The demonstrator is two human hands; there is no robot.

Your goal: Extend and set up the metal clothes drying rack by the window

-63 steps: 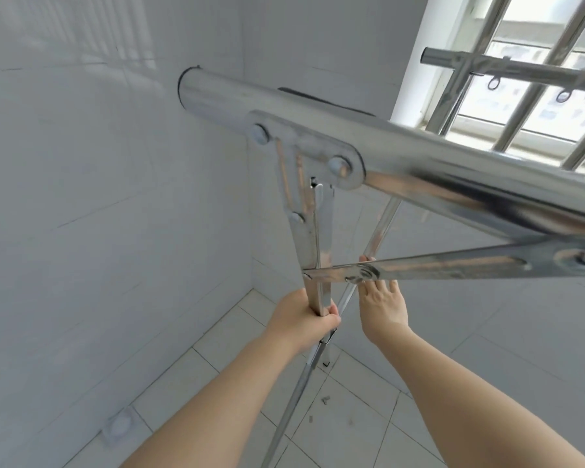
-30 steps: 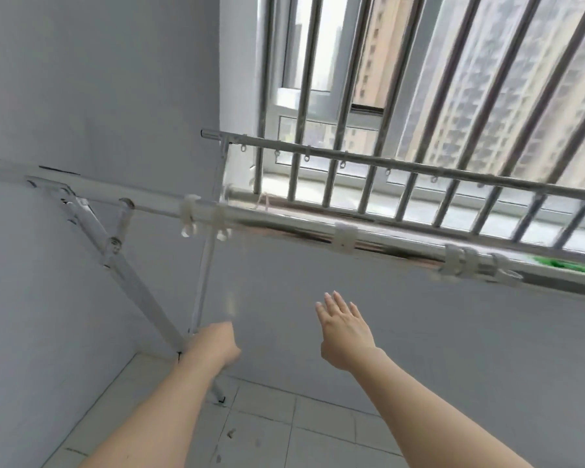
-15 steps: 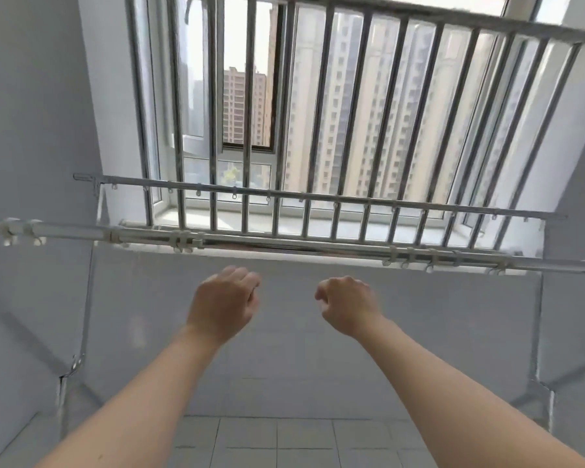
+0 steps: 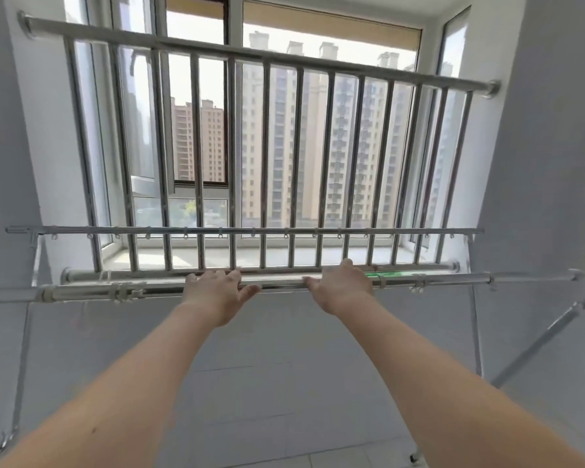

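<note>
The metal drying rack stands under the window, spanning the alcove from wall to wall. Its near top rail (image 4: 281, 284) runs horizontally at hand height, with white clips (image 4: 122, 291) on its left part and a green sticker (image 4: 382, 275) to the right. A thinner far rail (image 4: 244, 230) with small hooks runs behind it. My left hand (image 4: 217, 288) and my right hand (image 4: 341, 285) both rest on the near rail near its middle, fingers spread over it, palms down. Slanted rack legs (image 4: 547, 336) show at the right; upright legs (image 4: 22, 359) show at the left.
A fixed window guard of vertical steel bars (image 4: 232, 157) covers the window behind the rack. White walls close in on the left (image 4: 0, 163) and right (image 4: 554, 163). A grey tiled floor (image 4: 284, 434) lies below.
I turned from the rack's left end joint to face the window. Both hands left the leg, rose as loose fists, and now lie spread on the near top rail.
</note>
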